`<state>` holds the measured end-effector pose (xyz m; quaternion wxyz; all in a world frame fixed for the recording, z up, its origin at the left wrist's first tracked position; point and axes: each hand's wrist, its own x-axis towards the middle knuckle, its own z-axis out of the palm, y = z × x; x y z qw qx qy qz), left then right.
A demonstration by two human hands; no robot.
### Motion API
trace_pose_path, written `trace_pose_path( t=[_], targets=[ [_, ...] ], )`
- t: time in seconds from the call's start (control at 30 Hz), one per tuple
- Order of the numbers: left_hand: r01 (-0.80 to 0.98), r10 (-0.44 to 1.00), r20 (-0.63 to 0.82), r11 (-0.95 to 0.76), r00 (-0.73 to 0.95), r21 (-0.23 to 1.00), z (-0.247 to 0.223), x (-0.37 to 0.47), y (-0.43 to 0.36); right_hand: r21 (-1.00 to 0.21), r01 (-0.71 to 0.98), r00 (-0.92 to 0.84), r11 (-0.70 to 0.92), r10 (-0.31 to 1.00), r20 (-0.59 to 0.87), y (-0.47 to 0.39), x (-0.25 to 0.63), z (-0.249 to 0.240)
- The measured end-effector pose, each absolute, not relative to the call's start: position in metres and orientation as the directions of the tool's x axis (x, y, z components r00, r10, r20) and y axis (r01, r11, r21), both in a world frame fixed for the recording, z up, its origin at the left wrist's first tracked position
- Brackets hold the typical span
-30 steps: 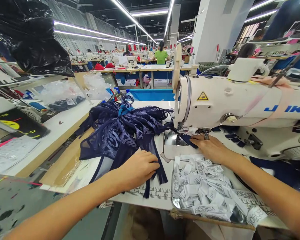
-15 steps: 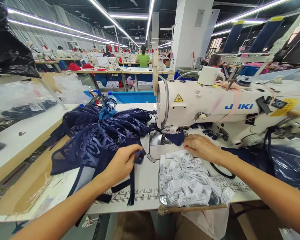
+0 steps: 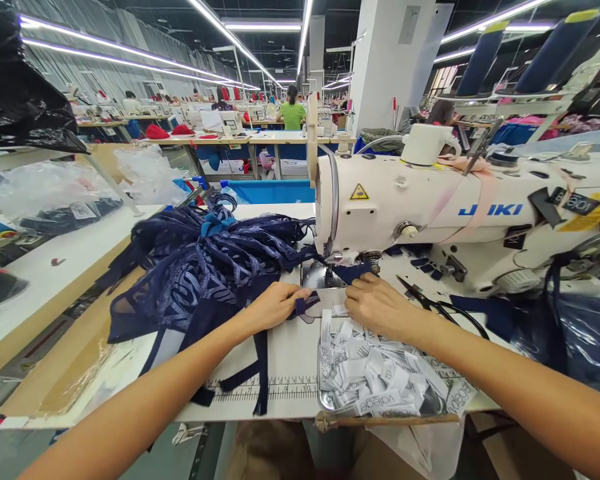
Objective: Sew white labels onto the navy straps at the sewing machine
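My left hand (image 3: 279, 305) is closed on the end of a navy fabric strip (image 3: 307, 305), just in front of the sewing machine's needle plate (image 3: 320, 275). Close by on the right, the curled fingers of my right hand (image 3: 375, 303) grip a navy fabric piece (image 3: 351, 272) beside the presser foot (image 3: 329, 272). Its fingertips are partly hidden. A heap of navy mesh and lace garments (image 3: 195, 267), bound with a blue tie (image 3: 215, 225), spreads left of the white sewing machine (image 3: 405, 200). Below my right hand, a tray (image 3: 326, 400) holds many white printed labels (image 3: 380, 373).
Black-handled scissors (image 3: 443, 308) lie right of my right hand. Small navy scraps (image 3: 425, 267) are scattered under the machine arm. Navy goods in clear plastic (image 3: 570, 333) sit at the right. A printed ruler (image 3: 280, 390) runs along the table's front edge. Another person (image 3: 293, 115) sits farther back.
My left hand has moved right with the strip, up to the needle plate. My right hand has shifted left, and the scissors now show more fully beyond it.
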<state>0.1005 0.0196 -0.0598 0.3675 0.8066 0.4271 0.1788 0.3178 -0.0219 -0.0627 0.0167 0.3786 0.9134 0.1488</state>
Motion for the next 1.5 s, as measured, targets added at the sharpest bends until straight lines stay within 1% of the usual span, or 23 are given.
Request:
trace_pose_path(
  t=[0.03,0.1,0.17,0.2,0.23,0.27,0.3,0.33,0.37,0.4,0.43,0.47,0.5,0.57,0.63,0.77,0.87,0.97,1.13,1.2,1.27,1.37,1.5],
  targets=[
    [0.565,0.811,-0.053,-0.357,0.583,0.744,-0.058,0.096,0.017,0.307,0.666,-0.730,0.680,0.679,0.077,-0.023,0.316,-0.064],
    [0.565,0.808,-0.048,-0.366,0.587,0.740,-0.054,0.089,0.011,0.314,0.655,-0.741,0.687,0.666,0.089,-0.025,0.314,-0.067],
    [0.558,0.828,0.018,-0.394,0.561,0.731,-0.051,0.087,0.004,0.268,0.697,-0.712,0.665,0.685,0.154,-0.025,0.316,-0.069],
    [0.557,0.840,0.055,-0.405,0.539,0.726,-0.049,0.088,0.000,0.210,0.734,-0.679,0.645,0.702,0.217,-0.025,0.319,-0.069],
    [0.556,0.852,0.088,-0.411,0.516,0.723,-0.047,0.089,-0.004,0.115,0.773,-0.626,0.624,0.720,0.300,-0.025,0.322,-0.068],
    [0.551,0.862,0.113,-0.411,0.494,0.726,-0.045,0.092,-0.009,-0.024,0.796,-0.548,0.605,0.737,0.395,-0.027,0.326,-0.066],
    [0.541,0.870,0.127,-0.404,0.477,0.738,-0.042,0.095,-0.014,-0.199,0.785,-0.444,0.587,0.756,0.481,-0.030,0.329,-0.064],
    [0.519,0.875,0.133,-0.393,0.466,0.759,-0.040,0.099,-0.019,-0.393,0.730,-0.317,0.560,0.786,0.531,-0.034,0.332,-0.061],
    [0.488,0.877,0.136,-0.378,0.460,0.786,-0.037,0.103,-0.024,-0.581,0.633,-0.184,0.512,0.828,0.529,-0.039,0.334,-0.057],
    [0.451,0.879,0.138,-0.363,0.457,0.815,-0.035,0.109,-0.030,-0.740,0.503,-0.072,0.445,0.876,0.477,-0.045,0.335,-0.054],
    [0.410,0.879,0.142,-0.348,0.455,0.843,-0.032,0.115,-0.036,-0.859,0.360,0.003,0.364,0.920,0.391,-0.052,0.335,-0.050],
    [0.364,0.877,0.148,-0.336,0.456,0.869,-0.030,0.121,-0.041,-0.935,0.221,0.040,0.279,0.955,0.295,-0.060,0.334,-0.047],
    [0.316,0.874,0.157,-0.326,0.459,0.891,-0.028,0.128,-0.047,-0.974,0.100,0.050,0.205,0.976,0.211,-0.067,0.333,-0.044],
    [0.219,0.865,0.161,-0.294,0.475,0.930,-0.024,0.143,-0.058,-0.989,-0.078,0.031,0.126,0.992,0.123,-0.081,0.329,-0.039],
    [0.123,0.848,0.133,-0.226,0.512,0.966,-0.021,0.155,-0.069,-0.980,-0.169,0.011,0.109,0.994,0.108,-0.092,0.327,-0.035],
    [-0.027,0.810,0.057,-0.051,0.584,0.998,-0.018,0.168,-0.087,-0.964,-0.239,0.009,0.118,0.993,0.120,-0.108,0.327,-0.030],
    [-0.063,0.821,0.023,0.016,0.570,0.998,-0.018,0.170,-0.098,-0.961,-0.251,0.018,0.117,0.993,0.116,-0.119,0.328,-0.029],
    [-0.035,0.839,0.014,0.006,0.544,0.999,-0.018,0.170,-0.107,-0.966,-0.215,0.025,0.144,0.990,0.142,-0.128,0.328,-0.029],
    [0.111,0.837,0.008,-0.082,0.547,0.990,-0.015,0.169,-0.114,-0.973,-0.085,0.122,0.217,0.971,0.205,-0.135,0.335,-0.029],
    [0.164,0.838,0.016,-0.126,0.545,0.978,-0.013,0.167,-0.115,-0.978,-0.010,0.111,0.210,0.972,0.208,-0.135,0.339,-0.029],
    [0.184,0.843,0.013,-0.133,0.537,0.974,-0.012,0.163,-0.114,-0.978,0.063,0.084,0.197,0.976,0.202,-0.134,0.343,-0.030],
    [0.138,0.864,-0.010,-0.068,0.504,0.988,-0.015,0.156,-0.111,-0.971,0.140,0.086,0.193,0.975,0.206,-0.129,0.346,-0.031],
    [-0.017,0.915,0.012,-0.006,0.404,1.000,-0.021,0.146,-0.105,-0.957,0.196,0.087,0.216,0.968,0.236,-0.123,0.344,-0.035]
  ],
)
